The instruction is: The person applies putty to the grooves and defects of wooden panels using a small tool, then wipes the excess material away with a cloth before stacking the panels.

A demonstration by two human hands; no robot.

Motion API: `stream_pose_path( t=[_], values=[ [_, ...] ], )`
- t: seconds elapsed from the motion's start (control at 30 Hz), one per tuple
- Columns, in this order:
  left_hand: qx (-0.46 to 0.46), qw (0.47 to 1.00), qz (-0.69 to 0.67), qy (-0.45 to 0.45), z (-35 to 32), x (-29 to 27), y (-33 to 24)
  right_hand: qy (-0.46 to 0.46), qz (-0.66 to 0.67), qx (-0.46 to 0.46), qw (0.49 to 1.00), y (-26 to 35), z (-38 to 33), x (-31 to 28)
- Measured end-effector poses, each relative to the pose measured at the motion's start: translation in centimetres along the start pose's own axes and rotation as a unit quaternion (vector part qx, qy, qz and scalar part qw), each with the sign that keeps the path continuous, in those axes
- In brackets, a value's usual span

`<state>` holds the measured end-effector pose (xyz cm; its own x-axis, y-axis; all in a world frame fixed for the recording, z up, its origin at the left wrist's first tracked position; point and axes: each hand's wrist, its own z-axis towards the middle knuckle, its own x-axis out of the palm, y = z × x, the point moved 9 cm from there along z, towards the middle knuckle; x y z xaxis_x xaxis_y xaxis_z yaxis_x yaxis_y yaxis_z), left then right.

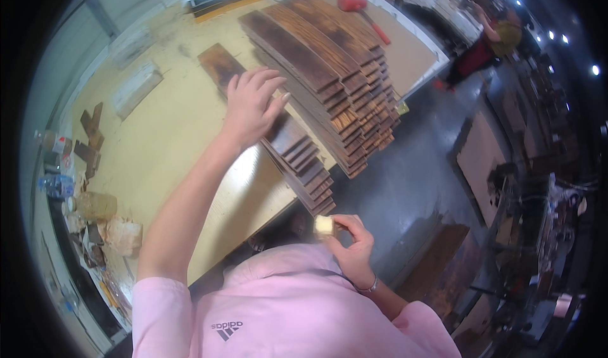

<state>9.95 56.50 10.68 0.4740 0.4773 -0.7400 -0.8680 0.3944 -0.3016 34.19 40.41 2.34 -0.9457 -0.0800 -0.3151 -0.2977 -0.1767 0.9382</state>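
My left hand (252, 104) reaches over a low stack of brown wooden boards (294, 141), its fingers stretched and slightly bent above the top board. Whether the palm touches the wood is hidden. Close to my body, beyond the table edge, my right hand (352, 249) pinches a small pale yellow block (323, 225) between thumb and fingers. What the block is made of does not show. Just right of the low stack stands a taller, stepped pile of dark-grained boards (316, 47).
A red mallet (353, 4) lies behind the tall pile. On the left are wood offcuts (93, 130), a wrapped pale bar (138, 90), a jar (95, 206) and plastic bottles (57, 185). Another person (491, 44) stands at the far right. A large flat panel (483, 158) is on the right.
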Motion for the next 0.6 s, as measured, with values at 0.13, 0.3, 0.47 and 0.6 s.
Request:
stream_pose_path(
  t=[0.13,0.3,0.47,0.6],
  values=[
    [-0.067,0.978,-0.199,0.012,-5.7,-4.9,-1.3,0.036,0.363,0.125,0.923,1.6,2.6,3.7],
    [-0.244,0.923,-0.291,0.058,-20.1,-7.9,-3.9,0.179,0.486,0.243,0.821,2.4,3.0,12.6],
    [-0.46,0.844,-0.261,-0.09,-28.8,-10.6,-2.4,0.336,0.415,0.313,0.786,3.9,-0.2,20.4],
    [-0.568,0.785,-0.102,-0.226,-37.5,-18.4,2.3,0.402,0.301,0.329,0.8,2.6,-3.6,24.1]
  ],
)
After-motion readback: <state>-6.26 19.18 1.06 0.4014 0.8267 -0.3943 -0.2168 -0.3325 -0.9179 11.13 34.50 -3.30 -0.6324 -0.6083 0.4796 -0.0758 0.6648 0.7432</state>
